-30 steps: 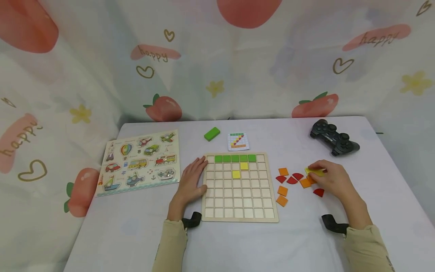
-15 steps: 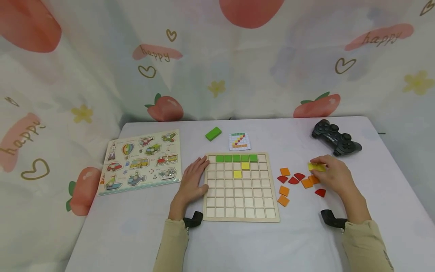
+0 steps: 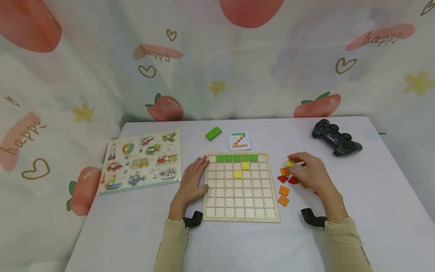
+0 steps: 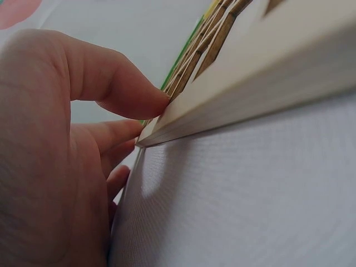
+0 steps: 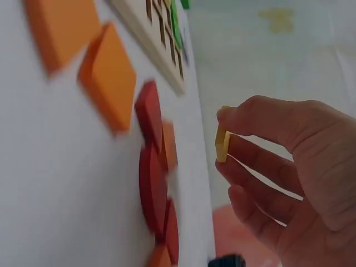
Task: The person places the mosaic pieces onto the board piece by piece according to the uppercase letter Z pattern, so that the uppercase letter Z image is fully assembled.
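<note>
A wooden grid board [image 3: 241, 217] lies in the middle of the table, with several green tiles [image 3: 236, 158] in its top row. Two yellow tiles, the upper [image 3: 245, 165] and the lower [image 3: 237, 174], sit below them on a diagonal. My left hand [image 3: 193, 181] rests along the board's left side, its thumb and fingers touching the edge. My right hand [image 3: 310, 172] pinches another yellow tile [image 5: 222, 142] between thumb and fingers, above the table. Under and beside it lie red quarter-round pieces [image 3: 282, 179] and orange square tiles [image 3: 284, 190], some partly hidden by the hand.
Behind the board lie a green block [image 3: 213, 133] and a small pattern card [image 3: 239, 141] with a coloured grid. A vehicle picture puzzle [image 3: 141, 162] lies at the left. At the back right is a black game controller [image 3: 335, 138]. A printed cloth [image 3: 251, 75] hangs behind the table.
My right hand has moved left with the yellow tile, from the right side of the loose pieces to above their left part. My left hand stays at the board's edge.
</note>
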### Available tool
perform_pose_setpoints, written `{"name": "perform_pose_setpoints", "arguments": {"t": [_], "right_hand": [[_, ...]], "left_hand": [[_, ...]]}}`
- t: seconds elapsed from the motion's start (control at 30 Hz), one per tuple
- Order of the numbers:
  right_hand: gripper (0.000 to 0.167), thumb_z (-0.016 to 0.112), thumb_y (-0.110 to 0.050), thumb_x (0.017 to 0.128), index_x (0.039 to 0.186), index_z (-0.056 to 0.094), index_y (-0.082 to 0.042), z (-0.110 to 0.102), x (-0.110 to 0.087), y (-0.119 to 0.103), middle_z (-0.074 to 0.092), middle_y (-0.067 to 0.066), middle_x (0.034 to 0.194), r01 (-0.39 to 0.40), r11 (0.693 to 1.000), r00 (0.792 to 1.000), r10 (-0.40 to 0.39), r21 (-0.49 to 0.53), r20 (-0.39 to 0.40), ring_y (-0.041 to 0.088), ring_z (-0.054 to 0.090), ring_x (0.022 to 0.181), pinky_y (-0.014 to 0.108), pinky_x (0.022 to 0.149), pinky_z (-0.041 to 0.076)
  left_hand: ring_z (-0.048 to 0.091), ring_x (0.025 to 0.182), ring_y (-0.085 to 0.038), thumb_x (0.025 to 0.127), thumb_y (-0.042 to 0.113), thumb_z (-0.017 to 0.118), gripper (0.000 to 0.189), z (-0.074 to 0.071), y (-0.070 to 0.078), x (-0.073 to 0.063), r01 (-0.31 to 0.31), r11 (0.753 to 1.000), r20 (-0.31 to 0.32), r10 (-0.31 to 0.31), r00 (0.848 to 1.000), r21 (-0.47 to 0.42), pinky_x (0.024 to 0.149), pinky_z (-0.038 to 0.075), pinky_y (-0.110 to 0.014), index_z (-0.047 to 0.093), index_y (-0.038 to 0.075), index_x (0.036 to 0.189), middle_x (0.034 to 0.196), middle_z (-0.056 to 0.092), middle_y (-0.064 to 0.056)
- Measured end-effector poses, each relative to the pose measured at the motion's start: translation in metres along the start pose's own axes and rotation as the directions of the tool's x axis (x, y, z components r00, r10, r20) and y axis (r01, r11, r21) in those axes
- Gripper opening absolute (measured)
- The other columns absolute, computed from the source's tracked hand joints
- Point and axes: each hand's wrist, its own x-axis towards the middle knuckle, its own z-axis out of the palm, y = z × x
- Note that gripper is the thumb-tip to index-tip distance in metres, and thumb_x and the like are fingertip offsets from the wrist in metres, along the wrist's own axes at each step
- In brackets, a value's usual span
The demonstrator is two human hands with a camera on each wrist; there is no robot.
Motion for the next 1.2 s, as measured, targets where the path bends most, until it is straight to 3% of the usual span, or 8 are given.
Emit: {"name": "perform_pose_setpoints", "arguments": {"t": [0.27, 0.5, 0.77, 0.93, 1.2], "right_hand": [[0.031, 0.079, -0.008, 0.08, 0.11, 0.071, -0.001, 0.057, 0.012, -0.069, 0.071, 0.007, 0.103, 0.217, 0.974, 0.972, -0.221, 0.061, 0.082, 0.023, 0.066, 0.09, 0.041, 0.077, 0.056], [0.03, 0.08, -0.012, 0.08, 0.108, 0.073, -0.007, 0.097, 0.014, -0.11, 0.072, 0.003, 0.105, 0.262, 0.963, 0.949, -0.268, 0.057, 0.168, 0.02, 0.066, 0.096, 0.039, 0.085, 0.054], [0.027, 0.082, -0.015, 0.078, 0.103, 0.075, -0.011, 0.115, 0.015, -0.119, 0.073, 0.0, 0.101, 0.305, 0.949, 0.938, -0.285, -0.081, 0.196, 0.016, 0.061, 0.085, 0.032, 0.07, 0.053], [0.026, 0.083, -0.016, 0.077, 0.102, 0.075, -0.011, 0.116, 0.014, -0.117, 0.071, -0.001, 0.1, 0.306, 0.949, 0.94, -0.289, -0.072, 0.182, 0.016, 0.064, 0.088, 0.033, 0.076, 0.055], [0.024, 0.082, -0.015, 0.079, 0.102, 0.076, -0.01, 0.116, 0.015, -0.113, 0.073, 0.001, 0.099, 0.309, 0.951, 0.937, -0.308, 0.023, 0.165, 0.019, 0.067, 0.094, 0.038, 0.085, 0.054]], "left_hand": [[0.019, 0.149, -0.024, 0.067, 0.022, 0.054, 0.086, 0.0, -0.001, 0.0, -0.009, 1.0, -0.006, 0.009, 1.0, -0.007, 0.118, 0.017, -0.049, 0.039, 0.008, 0.151, 0.161, 0.029, -0.005], [0.018, 0.149, -0.023, 0.068, 0.024, 0.054, 0.087, -0.001, -0.002, 0.001, -0.004, 1.0, 0.01, 0.003, 1.0, 0.004, 0.118, 0.016, -0.048, 0.037, 0.009, 0.152, 0.161, 0.027, -0.004], [0.018, 0.149, -0.024, 0.068, 0.024, 0.055, 0.087, 0.0, -0.001, 0.001, 0.004, 1.0, 0.013, -0.004, 1.0, 0.003, 0.119, 0.015, -0.048, 0.038, 0.009, 0.152, 0.161, 0.027, -0.005], [0.019, 0.149, -0.024, 0.068, 0.024, 0.056, 0.086, 0.001, 0.0, 0.001, -0.001, 1.0, 0.006, 0.001, 1.0, 0.005, 0.118, 0.016, -0.049, 0.038, 0.009, 0.151, 0.161, 0.028, -0.005], [0.016, 0.15, -0.02, 0.069, 0.025, 0.055, 0.087, 0.001, -0.002, 0.001, 0.022, 1.0, 0.022, -0.022, 1.0, 0.012, 0.119, 0.014, -0.046, 0.037, 0.011, 0.152, 0.162, 0.025, -0.001]]}}
